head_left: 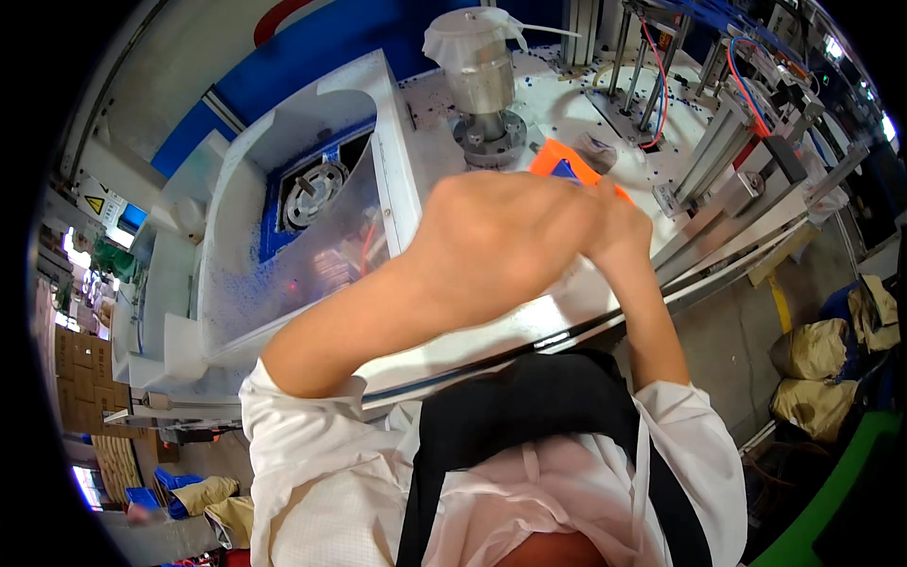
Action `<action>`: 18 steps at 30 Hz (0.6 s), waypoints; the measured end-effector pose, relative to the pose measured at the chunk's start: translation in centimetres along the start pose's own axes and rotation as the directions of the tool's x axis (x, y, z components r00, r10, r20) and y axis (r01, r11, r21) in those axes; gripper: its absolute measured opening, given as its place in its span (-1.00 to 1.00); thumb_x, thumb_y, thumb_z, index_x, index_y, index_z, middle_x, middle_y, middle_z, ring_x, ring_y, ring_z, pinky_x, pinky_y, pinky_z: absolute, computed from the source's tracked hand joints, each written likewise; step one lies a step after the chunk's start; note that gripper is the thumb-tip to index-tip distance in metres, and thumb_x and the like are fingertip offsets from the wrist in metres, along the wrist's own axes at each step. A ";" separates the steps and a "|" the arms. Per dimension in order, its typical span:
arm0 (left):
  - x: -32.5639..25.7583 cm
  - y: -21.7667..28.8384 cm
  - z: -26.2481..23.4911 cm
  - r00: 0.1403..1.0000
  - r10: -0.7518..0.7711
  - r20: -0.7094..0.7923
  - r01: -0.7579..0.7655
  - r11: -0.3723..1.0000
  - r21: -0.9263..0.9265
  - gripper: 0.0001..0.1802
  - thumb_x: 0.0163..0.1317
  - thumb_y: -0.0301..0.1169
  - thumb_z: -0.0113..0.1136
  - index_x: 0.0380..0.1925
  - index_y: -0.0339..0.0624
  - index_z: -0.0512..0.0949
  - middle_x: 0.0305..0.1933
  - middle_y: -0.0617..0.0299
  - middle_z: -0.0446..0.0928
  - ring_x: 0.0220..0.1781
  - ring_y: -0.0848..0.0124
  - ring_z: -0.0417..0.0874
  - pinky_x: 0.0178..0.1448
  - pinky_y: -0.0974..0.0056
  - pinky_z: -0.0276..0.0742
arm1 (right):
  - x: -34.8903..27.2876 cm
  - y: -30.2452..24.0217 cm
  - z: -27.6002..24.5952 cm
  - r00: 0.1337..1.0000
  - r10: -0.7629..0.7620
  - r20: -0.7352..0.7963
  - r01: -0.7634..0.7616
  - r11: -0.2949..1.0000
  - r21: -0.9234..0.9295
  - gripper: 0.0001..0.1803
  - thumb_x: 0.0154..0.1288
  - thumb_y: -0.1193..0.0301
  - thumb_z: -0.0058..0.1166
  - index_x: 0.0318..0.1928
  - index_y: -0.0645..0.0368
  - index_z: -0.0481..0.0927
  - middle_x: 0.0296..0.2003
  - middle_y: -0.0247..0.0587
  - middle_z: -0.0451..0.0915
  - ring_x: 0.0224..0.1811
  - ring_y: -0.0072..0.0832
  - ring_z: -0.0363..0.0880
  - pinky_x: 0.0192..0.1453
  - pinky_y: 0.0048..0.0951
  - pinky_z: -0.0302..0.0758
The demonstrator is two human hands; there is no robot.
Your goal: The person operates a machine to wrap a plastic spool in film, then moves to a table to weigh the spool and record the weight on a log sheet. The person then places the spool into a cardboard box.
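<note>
I'm standing at a white speckled machine table [397, 123] on a factory floor | flat orange plastic piece [559, 163] is peeking out behind my left hand [501, 236] and right hand [619, 227] | both are closing together on it, exact grip hidden.

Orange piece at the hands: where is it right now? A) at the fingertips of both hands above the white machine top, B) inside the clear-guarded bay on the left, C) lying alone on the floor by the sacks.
A: the orange piece shows just beyond the left hand and right hand, which meet over the white machine top.
</note>
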State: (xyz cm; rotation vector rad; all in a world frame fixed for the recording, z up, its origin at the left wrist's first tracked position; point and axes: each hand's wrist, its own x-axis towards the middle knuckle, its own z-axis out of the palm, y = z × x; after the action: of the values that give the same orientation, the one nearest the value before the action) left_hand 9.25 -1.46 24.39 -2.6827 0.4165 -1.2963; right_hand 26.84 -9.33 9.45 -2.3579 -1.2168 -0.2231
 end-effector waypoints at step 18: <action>0.1 -7.6 2.2 0.597 -0.770 0.226 0.758 0.449 -0.473 -0.83 0.25 -0.46 0.17 -0.23 -0.33 0.61 -0.36 0.18 0.65 -0.32 0.51 0.65 -0.23 0.46 0.54 | 1.3 -4.5 -3.3 0.965 -0.245 0.095 -0.083 0.056 0.995 -0.18 0.11 0.15 0.24 0.30 0.16 0.17 0.12 -0.03 0.43 0.10 -0.29 0.48 0.16 -0.34 0.38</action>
State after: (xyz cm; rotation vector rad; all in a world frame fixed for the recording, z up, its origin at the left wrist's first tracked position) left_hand 12.46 5.77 24.86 -3.5303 -0.6944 -1.5588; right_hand 24.18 -7.79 14.34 -0.9769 -1.0039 0.7469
